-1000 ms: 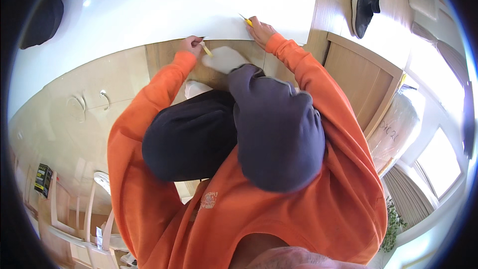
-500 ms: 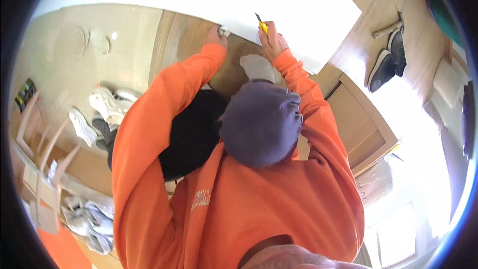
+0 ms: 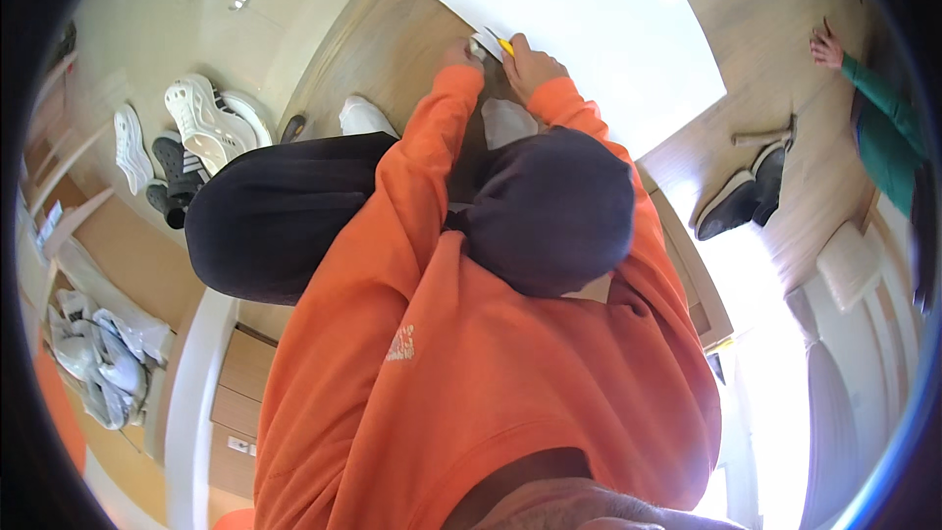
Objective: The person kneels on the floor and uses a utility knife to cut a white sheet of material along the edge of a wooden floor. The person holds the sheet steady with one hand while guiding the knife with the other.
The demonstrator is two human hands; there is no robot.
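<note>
The fingers point(image 3: 530, 51) of the right hand point(image 3: 533, 67) are curled tight around a yellow-handled knife point(image 3: 498, 40), its tip set at the near edge of the big white sheet point(image 3: 589, 29) that fills the upper middle of the frame. Just left of it, the left hand point(image 3: 461, 54) presses down at the same edge; its fingers look bent against a small pale thing, though whether they grip it or only pin it I cannot tell. Both orange sleeves point(image 3: 422, 177) reach up from the lower frame over dark-trousered knees point(image 3: 294, 216). By the look of it, a cut along the sheet's edge is in hand; the next stroke calls for a steady left hand kept clear of the blade. White shoes point(image 3: 201, 118) lie at upper left on the wooden floor point(image 3: 383, 49); another person's green sleeve point(image 3: 883, 108) shows at the right edge.
</note>
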